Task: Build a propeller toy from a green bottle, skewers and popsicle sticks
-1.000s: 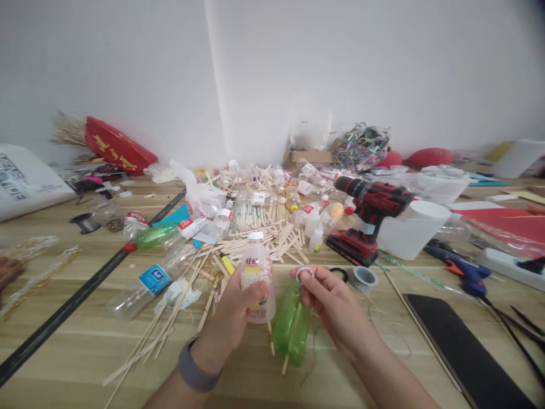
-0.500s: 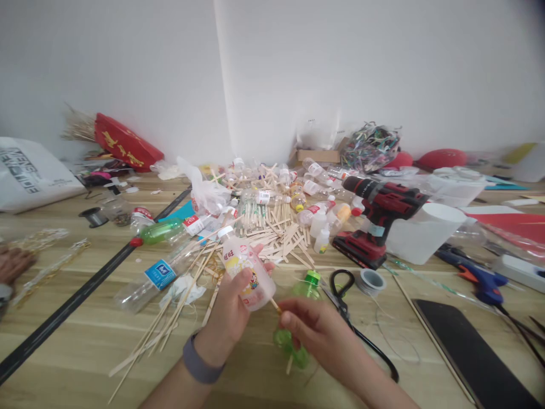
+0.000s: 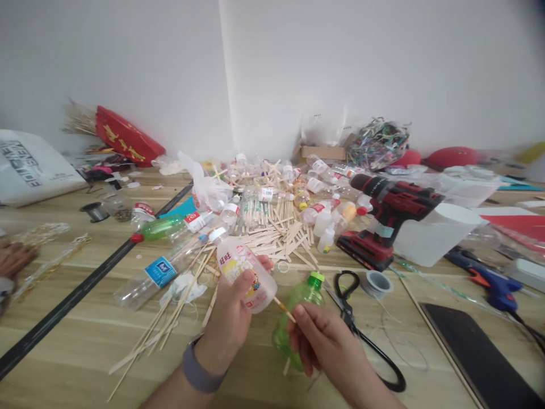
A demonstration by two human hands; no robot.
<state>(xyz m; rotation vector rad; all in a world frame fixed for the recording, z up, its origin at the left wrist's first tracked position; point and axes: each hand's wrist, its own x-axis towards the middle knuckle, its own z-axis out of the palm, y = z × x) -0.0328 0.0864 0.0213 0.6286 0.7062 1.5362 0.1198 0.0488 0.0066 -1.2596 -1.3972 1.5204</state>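
Observation:
My left hand (image 3: 238,301) is wrapped round a pinkish plastic bottle (image 3: 244,272) with a white cap and a printed label, tilted with its cap up and to the left. Between thumb and fingers, my right hand (image 3: 317,335) pinches a thin wooden stick (image 3: 284,308), which meets the bottle's base and has an orange-brown patch. How far the stick goes in cannot be made out. Under my right hand a green bottle (image 3: 306,289) lies on the wooden table, partly hidden by the fingers.
Black-handled scissors (image 3: 347,309), a grey spool (image 3: 377,284), a red drill (image 3: 383,218) and a dark tablet-like slab (image 3: 472,352) are at the right. Plastic bottles and wooden sticks (image 3: 293,238) cover the middle. Another person's hand (image 3: 15,258) rests at the far left.
My right hand has slid right and slightly down along the stick, so more of the stick shows between it and the bottle. The camera view has shifted a little.

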